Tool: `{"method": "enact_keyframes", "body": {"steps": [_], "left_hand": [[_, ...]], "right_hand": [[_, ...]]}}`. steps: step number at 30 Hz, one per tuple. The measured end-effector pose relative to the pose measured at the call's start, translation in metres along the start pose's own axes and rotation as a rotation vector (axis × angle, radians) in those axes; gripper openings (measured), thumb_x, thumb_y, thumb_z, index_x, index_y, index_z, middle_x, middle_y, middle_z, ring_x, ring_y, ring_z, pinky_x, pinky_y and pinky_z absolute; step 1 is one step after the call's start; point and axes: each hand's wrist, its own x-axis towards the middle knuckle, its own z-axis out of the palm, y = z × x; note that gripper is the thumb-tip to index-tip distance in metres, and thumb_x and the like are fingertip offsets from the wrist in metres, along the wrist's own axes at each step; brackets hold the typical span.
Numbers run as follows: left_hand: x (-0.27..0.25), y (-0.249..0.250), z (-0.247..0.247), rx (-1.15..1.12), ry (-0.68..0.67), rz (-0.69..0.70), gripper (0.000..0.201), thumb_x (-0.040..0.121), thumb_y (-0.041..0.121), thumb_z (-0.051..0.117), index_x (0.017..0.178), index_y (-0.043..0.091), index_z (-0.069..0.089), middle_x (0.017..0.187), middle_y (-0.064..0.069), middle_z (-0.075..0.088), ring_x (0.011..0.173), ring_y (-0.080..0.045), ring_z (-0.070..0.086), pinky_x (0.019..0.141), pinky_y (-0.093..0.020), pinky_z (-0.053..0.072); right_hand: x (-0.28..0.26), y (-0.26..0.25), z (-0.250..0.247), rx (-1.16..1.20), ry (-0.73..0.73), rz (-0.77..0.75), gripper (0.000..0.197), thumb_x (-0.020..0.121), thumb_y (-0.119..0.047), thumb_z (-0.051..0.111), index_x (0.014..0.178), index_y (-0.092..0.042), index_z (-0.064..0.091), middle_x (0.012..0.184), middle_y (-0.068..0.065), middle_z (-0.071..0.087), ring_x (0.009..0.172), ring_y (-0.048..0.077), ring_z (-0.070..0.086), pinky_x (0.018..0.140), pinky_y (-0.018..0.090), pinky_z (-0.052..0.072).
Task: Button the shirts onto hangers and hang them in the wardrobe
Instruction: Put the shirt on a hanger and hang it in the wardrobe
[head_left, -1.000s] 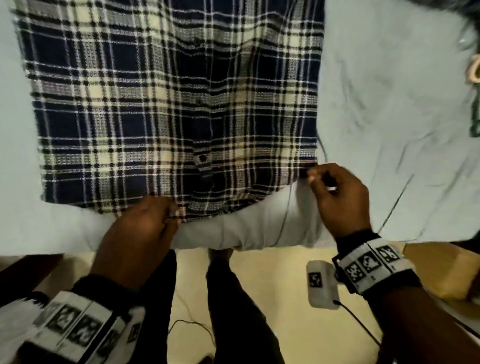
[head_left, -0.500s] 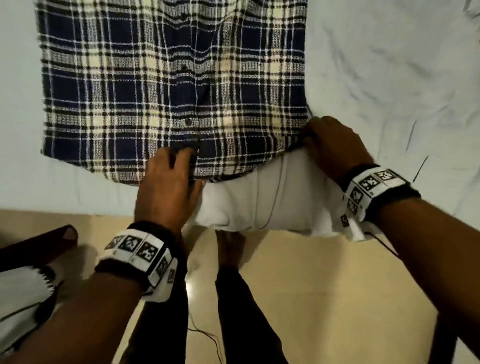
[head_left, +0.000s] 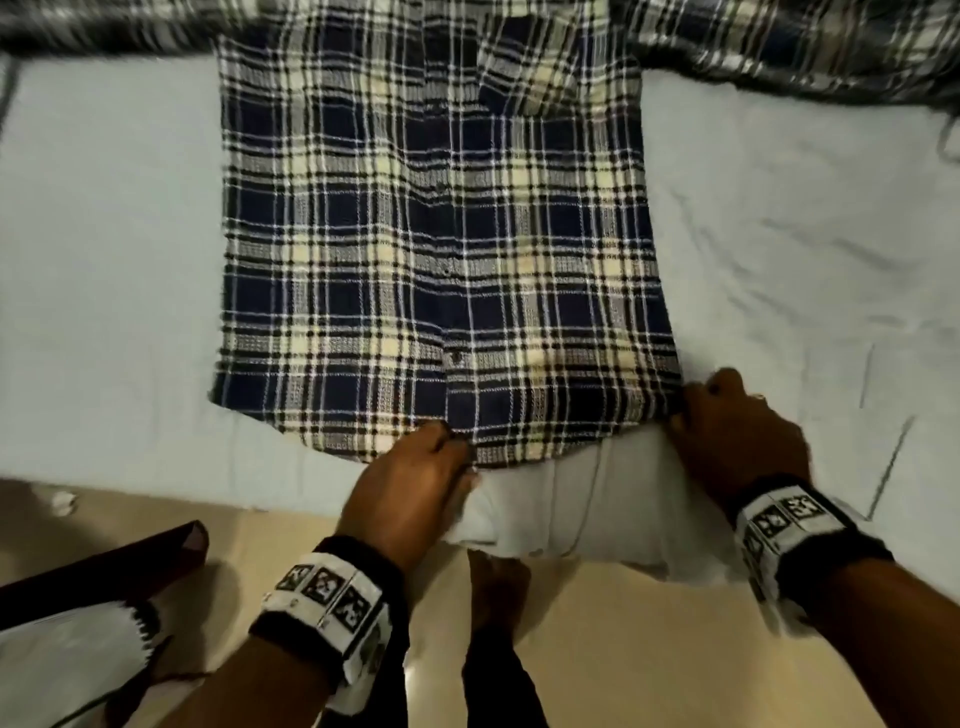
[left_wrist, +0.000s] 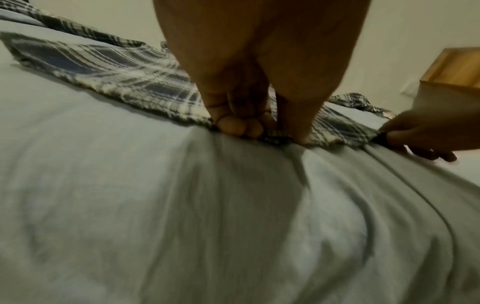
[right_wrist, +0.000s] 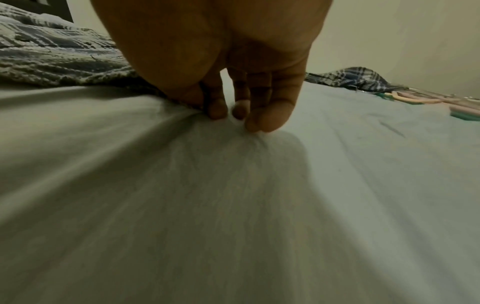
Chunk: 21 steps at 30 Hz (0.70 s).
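From the head view we see the plaid shirt (head_left: 441, 249) spread flat on the bed (head_left: 779, 234), its hem at the bed's near edge, bare sheet open on either side. In the left wrist view our left hand (left_wrist: 249, 86) pinches the hem at the placket. In the right wrist view our right hand (right_wrist: 221, 67) pinches the hem's right corner against the sheet.

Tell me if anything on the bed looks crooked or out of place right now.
Nothing stands out. The plaid shirt lies flat and buttoned on the bedsheet, sleeves spread out. The left hand and right hand pinch its bottom hem. The sheet shows only ordinary wrinkles.
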Motion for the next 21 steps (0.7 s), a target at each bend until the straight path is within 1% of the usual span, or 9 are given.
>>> {"method": "enact_keyframes", "body": {"steps": [2, 4, 7, 9, 10, 12, 14, 18, 21], "left_hand": [[-0.001, -0.011, -0.014, -0.069, -0.013, -0.005, 0.035, 0.099, 0.052, 0.045, 0.104, 0.027, 0.069, 0.100, 0.005, 0.061, 0.087, -0.018, 0.062, 0.068, -0.036, 0.053], [-0.008, -0.034, -0.034, -0.127, 0.145, -0.133, 0.036, 0.098, 0.051, 0.044, 0.103, 0.026, 0.069, 0.097, 0.005, 0.063, 0.086, -0.017, 0.060, 0.071, -0.037, 0.052], [-0.016, -0.097, -0.059, -0.048, 0.447, -0.550, 0.034, 0.098, 0.044, 0.051, 0.112, 0.016, 0.064, 0.108, -0.012, 0.062, 0.100, -0.033, 0.056, 0.084, -0.048, 0.049], [-0.018, -0.133, -0.075, -0.169, 0.458, -0.862, 0.047, 0.096, 0.055, 0.053, 0.112, 0.012, 0.062, 0.112, -0.018, 0.063, 0.106, -0.041, 0.057, 0.089, -0.051, 0.048], [-0.017, -0.144, -0.080, -0.246, 0.438, -0.952, 0.051, 0.096, 0.059, 0.051, 0.108, 0.011, 0.062, 0.107, -0.018, 0.065, 0.102, -0.040, 0.059, 0.087, -0.048, 0.048], [-0.014, -0.151, -0.081, -0.288, 0.370, -0.936, 0.046, 0.098, 0.057, 0.051, 0.094, 0.012, 0.061, 0.091, -0.012, 0.064, 0.088, -0.035, 0.060, 0.075, -0.042, 0.044], [-0.016, -0.152, -0.083, -0.252, 0.302, -0.855, 0.036, 0.102, 0.043, 0.051, 0.081, 0.015, 0.057, 0.076, -0.007, 0.058, 0.077, -0.033, 0.057, 0.066, -0.038, 0.037], [-0.037, -0.171, -0.084, -0.297, 0.268, -0.899, 0.046, 0.102, 0.036, 0.055, 0.065, 0.009, 0.062, 0.064, -0.010, 0.063, 0.071, -0.035, 0.061, 0.064, -0.038, 0.038], [-0.047, -0.172, -0.077, -0.263, 0.194, -0.901, 0.046, 0.100, 0.039, 0.058, 0.066, 0.010, 0.064, 0.065, -0.012, 0.066, 0.068, -0.034, 0.062, 0.064, -0.038, 0.042]], "right_hand": [[0.003, -0.004, -0.001, -0.066, -0.027, 0.013, 0.038, 0.100, -0.048, 0.037, 0.113, -0.021, 0.059, 0.111, 0.009, 0.046, 0.093, 0.036, 0.060, 0.063, 0.037, 0.040], [0.003, -0.007, -0.001, -0.127, -0.042, 0.001, 0.039, 0.102, -0.047, 0.032, 0.113, -0.020, 0.059, 0.111, 0.008, 0.050, 0.093, 0.033, 0.061, 0.066, 0.038, 0.046], [0.005, -0.008, -0.004, -0.197, -0.054, -0.025, 0.039, 0.103, -0.043, 0.030, 0.111, -0.022, 0.062, 0.107, 0.004, 0.057, 0.094, 0.029, 0.064, 0.066, 0.035, 0.047], [0.007, -0.009, -0.006, -0.187, -0.072, -0.030, 0.039, 0.101, -0.042, 0.031, 0.106, -0.025, 0.065, 0.103, 0.003, 0.062, 0.093, 0.028, 0.065, 0.065, 0.033, 0.040], [0.008, -0.009, -0.007, -0.168, -0.083, -0.025, 0.038, 0.100, -0.042, 0.032, 0.105, -0.026, 0.066, 0.103, 0.003, 0.064, 0.094, 0.028, 0.065, 0.066, 0.032, 0.040], [0.009, -0.009, -0.006, -0.148, -0.103, -0.006, 0.037, 0.100, -0.040, 0.033, 0.105, -0.027, 0.067, 0.105, 0.003, 0.066, 0.096, 0.028, 0.065, 0.068, 0.033, 0.044], [0.008, -0.008, -0.007, -0.133, -0.105, -0.001, 0.037, 0.100, -0.040, 0.033, 0.106, -0.026, 0.067, 0.106, 0.003, 0.067, 0.097, 0.029, 0.066, 0.073, 0.035, 0.049], [0.000, 0.000, -0.010, -0.024, -0.098, 0.059, 0.038, 0.101, -0.044, 0.031, 0.106, -0.028, 0.066, 0.107, 0.005, 0.070, 0.098, 0.030, 0.066, 0.076, 0.037, 0.049], [-0.005, -0.005, 0.000, -0.044, -0.115, 0.056, 0.039, 0.102, -0.043, 0.031, 0.107, -0.027, 0.067, 0.106, 0.002, 0.071, 0.098, 0.028, 0.067, 0.077, 0.035, 0.050]]}}
